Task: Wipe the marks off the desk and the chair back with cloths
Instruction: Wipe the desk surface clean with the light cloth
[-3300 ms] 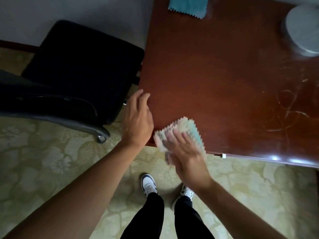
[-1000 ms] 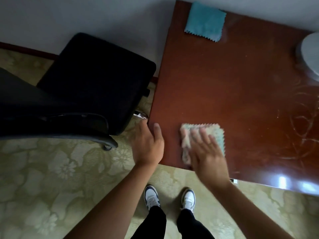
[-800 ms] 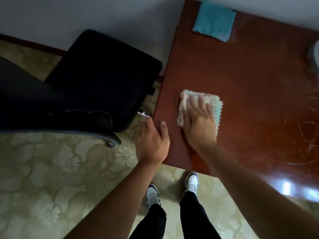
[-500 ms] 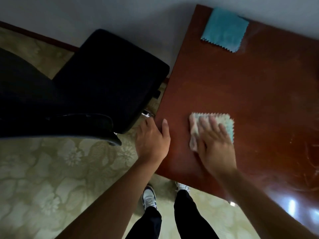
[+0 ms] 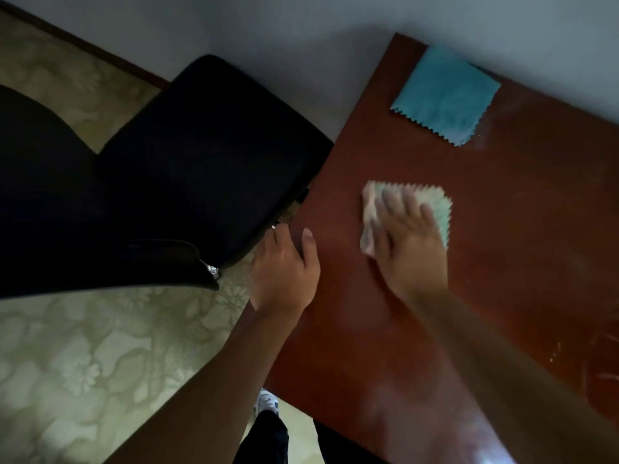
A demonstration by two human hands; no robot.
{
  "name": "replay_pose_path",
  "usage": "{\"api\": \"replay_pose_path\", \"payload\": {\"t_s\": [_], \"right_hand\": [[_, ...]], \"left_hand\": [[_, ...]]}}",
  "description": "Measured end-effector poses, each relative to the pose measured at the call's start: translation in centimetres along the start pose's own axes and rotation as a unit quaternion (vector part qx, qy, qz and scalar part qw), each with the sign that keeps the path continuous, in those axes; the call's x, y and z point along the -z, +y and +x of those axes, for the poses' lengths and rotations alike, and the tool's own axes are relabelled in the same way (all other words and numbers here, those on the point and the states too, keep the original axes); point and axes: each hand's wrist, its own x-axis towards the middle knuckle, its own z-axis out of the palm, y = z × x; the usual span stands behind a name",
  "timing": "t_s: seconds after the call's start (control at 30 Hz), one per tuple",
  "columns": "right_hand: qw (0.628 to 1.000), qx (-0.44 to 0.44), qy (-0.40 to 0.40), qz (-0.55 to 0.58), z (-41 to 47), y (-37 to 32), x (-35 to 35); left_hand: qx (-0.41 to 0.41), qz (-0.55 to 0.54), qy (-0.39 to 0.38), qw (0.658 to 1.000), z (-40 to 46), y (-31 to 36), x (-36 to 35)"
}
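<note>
Pale cloth [image 5: 410, 209] under our flat right hand [image 5: 407, 242], wiping table [image 5: 502, 229]; left hand [image 5: 284, 272] grips table's 9 o'clock edge. Next: marks at 4 o'clock, we judge.

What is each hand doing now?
Left hand: grips the desk edge.
Right hand: open, flat fingers pressing the pale cloth.
</note>
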Motion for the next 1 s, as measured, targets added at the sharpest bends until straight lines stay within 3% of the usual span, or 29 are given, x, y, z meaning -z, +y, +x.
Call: {"api": "replay_pose_path", "payload": {"t_s": [0.13,0.23,0.33,0.43,0.53,0.67,0.77,0.83,1.0], "right_hand": [[1.0,0.001,0.01,-0.005,4.2,-1.6,-1.3],[0.993,0.115,-0.025,0.026,-1.9,-4.5,-2.4],[0.976,0.209,-0.044,0.041,-4.9,-2.3,-1.9],[0.989,0.146,-0.013,0.015,0.1,1.8,-0.5],[0.998,0.052,-0.018,-0.005,6.6,5.2,1.3],[1.0,0.014,0.004,0.002,3.7,4.7,0.6],[0.999,0.042,-0.007,-0.013,-0.4,4.0,0.8],[0.997,0.073,-0.03,-0.012,1.3,5.3,1.6],[0.997,0.048,-0.029,-0.046,8.0,5.4,0.8]], "left_hand": [[0.007,-0.025,0.015,1.0,0.2,0.0,0.0],[-0.001,-0.062,0.043,0.997,-0.1,-0.1,0.3],[0.005,-0.064,0.049,0.997,-0.2,-0.1,0.3],[0.001,-0.031,0.038,0.999,-0.2,-0.1,0.1],[-0.074,0.006,0.059,0.996,-0.1,-0.1,-0.3],[-0.155,0.041,0.059,0.985,-0.3,-0.7,-1.1],[-0.151,0.029,0.052,0.987,-0.2,-0.7,-1.2],[-0.152,0.032,0.05,0.987,-0.2,-0.7,-1.1],[-0.134,0.012,0.054,0.989,-0.2,-0.4,-0.6]]}}
